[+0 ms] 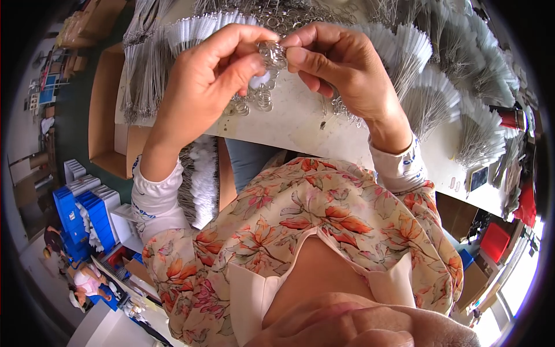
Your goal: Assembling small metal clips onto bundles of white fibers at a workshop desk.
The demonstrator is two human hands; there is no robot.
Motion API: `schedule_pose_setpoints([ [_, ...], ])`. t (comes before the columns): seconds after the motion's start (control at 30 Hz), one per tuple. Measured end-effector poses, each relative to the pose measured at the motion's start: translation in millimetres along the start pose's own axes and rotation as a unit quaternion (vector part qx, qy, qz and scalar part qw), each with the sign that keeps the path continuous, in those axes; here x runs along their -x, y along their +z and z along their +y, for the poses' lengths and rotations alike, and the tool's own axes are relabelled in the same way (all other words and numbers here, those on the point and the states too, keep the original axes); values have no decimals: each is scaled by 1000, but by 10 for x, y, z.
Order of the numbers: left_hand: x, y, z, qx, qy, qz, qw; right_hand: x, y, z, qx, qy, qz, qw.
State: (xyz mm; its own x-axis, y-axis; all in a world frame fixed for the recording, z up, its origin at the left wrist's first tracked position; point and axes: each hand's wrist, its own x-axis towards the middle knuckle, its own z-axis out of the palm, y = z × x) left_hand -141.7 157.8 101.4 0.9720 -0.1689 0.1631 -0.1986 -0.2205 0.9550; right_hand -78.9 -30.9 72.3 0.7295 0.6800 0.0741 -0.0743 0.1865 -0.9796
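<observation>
In the head view, my left hand (211,72) pinches a bunch of shiny rings (272,53). My right hand (341,61) pinches its right edge; which ring is too small to tell. They look light, hard and slippery, so I'd hold the rims.

Both hands (199,78) on a cluster of metal rings (273,55), above a pale table (300,110) with white-tipped wire bundles (429,95)

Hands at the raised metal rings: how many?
2: the left hand pinches the metal rings from the left; the right hand grips at their right edge. No other hand shows there.
</observation>
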Motion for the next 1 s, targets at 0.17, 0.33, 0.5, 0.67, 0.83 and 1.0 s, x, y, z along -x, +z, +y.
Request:
schedule_pose_setpoints([
  [0.17, 38, -158, -83, 211, -93, -14, 973, -16, 38, 81, 8, -24, -26, 999],
  [0.33, 105, -44, 68, -171, 18, 11, 985, 16, 58, 65, 10, -9, -35, 999],
  [0.5, 123, -154, 74, -296, 172, -7, 940, 70, 131, -26, 20, -16, -53, 998],
  [0.67, 269, -54, -169, 130, 110, 80, 982, 131, 283, 66, -12, -75, -32, 997],
  [0.83, 393, 72, -14, 239, 70, 182, 951, 102, 495, 382, 3, -78, -35, 996],
  [1.0, 915, -545, 189, 130, 64, 131, 981, 244, 509, 547, 111, -3, -60, 992],
])
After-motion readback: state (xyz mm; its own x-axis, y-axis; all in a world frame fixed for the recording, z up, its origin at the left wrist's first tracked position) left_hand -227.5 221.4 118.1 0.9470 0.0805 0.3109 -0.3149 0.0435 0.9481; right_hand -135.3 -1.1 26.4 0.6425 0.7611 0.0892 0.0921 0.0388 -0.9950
